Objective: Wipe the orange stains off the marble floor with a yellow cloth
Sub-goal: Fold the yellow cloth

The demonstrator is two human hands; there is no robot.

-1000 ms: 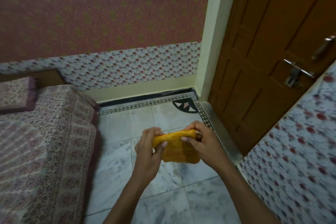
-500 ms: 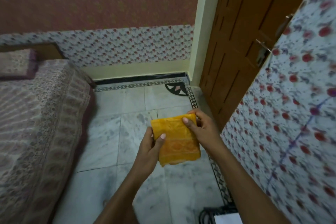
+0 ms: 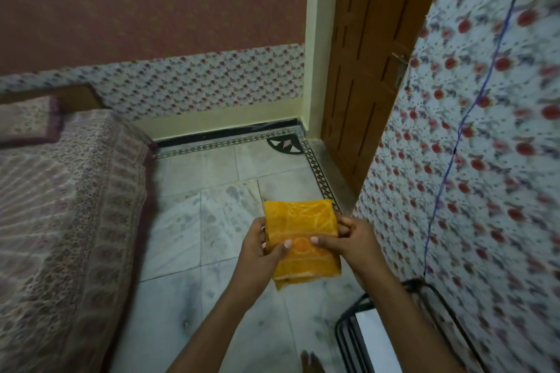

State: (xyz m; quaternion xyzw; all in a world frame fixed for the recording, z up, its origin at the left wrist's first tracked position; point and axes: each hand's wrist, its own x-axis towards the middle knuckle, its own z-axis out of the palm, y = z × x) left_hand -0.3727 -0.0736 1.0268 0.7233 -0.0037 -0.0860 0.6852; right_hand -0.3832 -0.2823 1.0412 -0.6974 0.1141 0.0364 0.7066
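Both hands hold the folded yellow cloth [image 3: 300,241] in the air, well above the marble floor [image 3: 194,221]. The left hand [image 3: 257,247] grasps its edge at 9 o'clock and the right hand [image 3: 344,241] grasps the edge at 3 o'clock, both thumbs pressed on the top face. The long axis of the cloth runs from 12 to 6 o'clock, away from the body. The floor lies directly below the cloth, so I judge the next move goes straight down. No orange stains are clear to me on the tiles; both hands are equally near.
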